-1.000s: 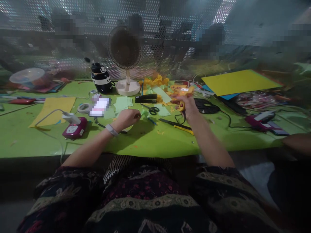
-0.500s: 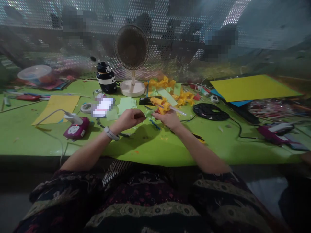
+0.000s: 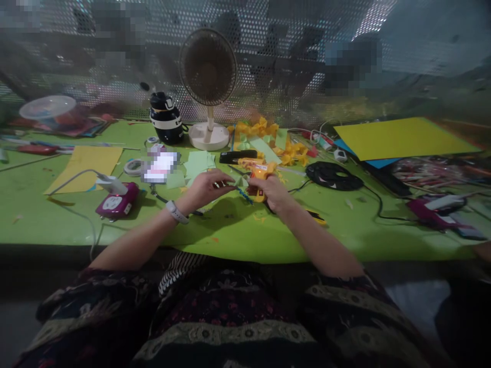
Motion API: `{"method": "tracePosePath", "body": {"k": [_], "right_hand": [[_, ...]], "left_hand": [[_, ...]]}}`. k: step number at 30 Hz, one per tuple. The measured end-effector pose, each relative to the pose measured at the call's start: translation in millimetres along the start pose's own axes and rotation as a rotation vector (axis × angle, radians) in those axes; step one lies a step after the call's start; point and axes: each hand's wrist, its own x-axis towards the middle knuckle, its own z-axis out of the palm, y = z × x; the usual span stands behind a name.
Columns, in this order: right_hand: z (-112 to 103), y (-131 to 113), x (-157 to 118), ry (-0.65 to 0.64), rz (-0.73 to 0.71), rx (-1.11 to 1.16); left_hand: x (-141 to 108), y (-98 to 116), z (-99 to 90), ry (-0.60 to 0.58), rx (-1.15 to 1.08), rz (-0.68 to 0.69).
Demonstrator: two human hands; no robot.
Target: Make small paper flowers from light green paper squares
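Observation:
In my right hand (image 3: 274,190) is a yellow hot glue gun (image 3: 264,174), its fingers wrapped round the handle. The gun's nozzle end points left, and a clear glue stick (image 3: 291,170) pokes out of its back. My left hand (image 3: 207,189), with a white band on the wrist, pinches a folded light green paper piece (image 3: 241,181) between its fingertips. Just below the paper, a thin blue twisted stem (image 3: 244,196) slants down to the right; whether it is joined to the paper I cannot tell. A black stapler (image 3: 235,156) lies behind the gun.
Orange paper flowers (image 3: 293,152) and light green paper slips (image 3: 197,164) lie behind my hands. Further back stand a fan (image 3: 209,138) and a dark bottle (image 3: 168,122). Left are a lit phone (image 3: 161,167) and a purple socket block (image 3: 118,200); right, a black coiled reel (image 3: 333,176).
My right hand has turned the glue gun so its handle hangs down and its nozzle points left. My left hand's fingers have spread slightly around the green paper. The view has shifted slightly.

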Motion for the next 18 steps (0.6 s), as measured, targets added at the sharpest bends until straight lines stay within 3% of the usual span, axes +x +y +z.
{"method": "tracePosePath", "body": {"k": [2,5,9,13,18], "right_hand": [[1.3,0.7,-1.3,-0.004,0.010,-0.010],[1.7,0.8,-1.0,-0.010,-0.014,-0.029],[-4.4,-2.3,0.8,0.032,-0.167,-0.118],[-9.6,-5.8,-7.4,0.036,-0.355,-0.251],[-0.4,-6.6,-28.2,-0.103,-0.251,-0.326]], "left_hand": [[-0.3,-2.4,4.2,0.010,-0.082,-0.056],[0.0,-1.6,6.6,-0.024,-0.307,-0.283],[2.6,1.0,4.2,-0.026,-0.484,-0.526],[5.7,-2.8,2.0,0.084,-0.504,-0.599],[7.5,-10.3,2.3,0.204,-0.452,-0.612]]}}
